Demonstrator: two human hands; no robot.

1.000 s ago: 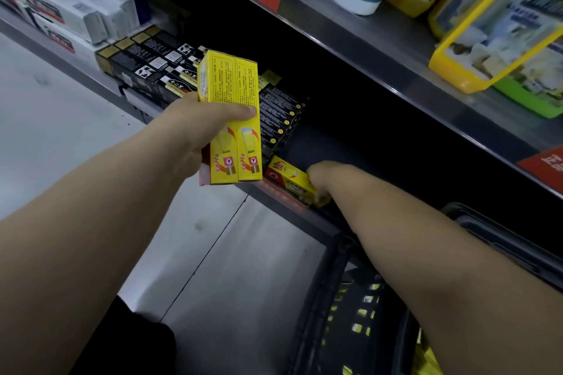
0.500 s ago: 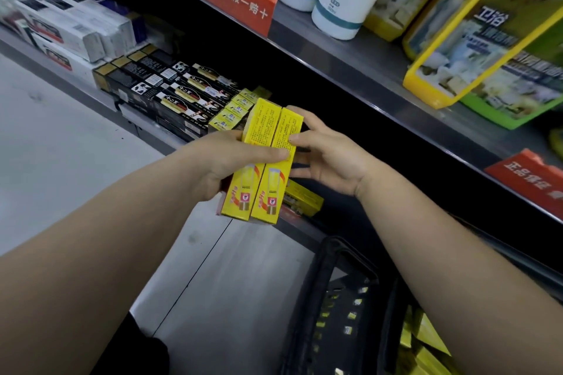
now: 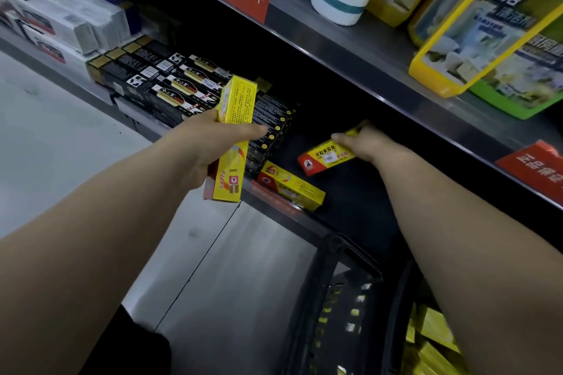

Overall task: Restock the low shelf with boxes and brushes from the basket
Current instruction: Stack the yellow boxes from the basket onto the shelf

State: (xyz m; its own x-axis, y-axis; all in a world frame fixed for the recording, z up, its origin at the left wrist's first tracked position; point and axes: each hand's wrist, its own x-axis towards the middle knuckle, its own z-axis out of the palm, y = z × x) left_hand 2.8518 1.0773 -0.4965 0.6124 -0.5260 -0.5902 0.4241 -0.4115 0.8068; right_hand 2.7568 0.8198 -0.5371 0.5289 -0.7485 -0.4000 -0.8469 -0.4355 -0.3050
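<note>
Dark metal low shelf [image 3: 353, 201], with a black slotted plastic basket [image 3: 335, 310] near right on the floor. Left hand [image 3: 210, 146] is clamped round an upright yellow cardboard box [image 3: 236, 106]. Right hand [image 3: 364, 143] fingers are curled on a red-and-yellow box [image 3: 323, 158] over the shelf, and a third box [image 3: 292, 187] lies flat at the near edge.

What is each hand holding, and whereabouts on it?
The left hand grips a yellow box around its middle; the right hand holds a red-ended box by its far end.

low shelf [image 3: 345, 192], yellow box [image 3: 291, 186], black boxes [image 3: 170, 82]
</note>
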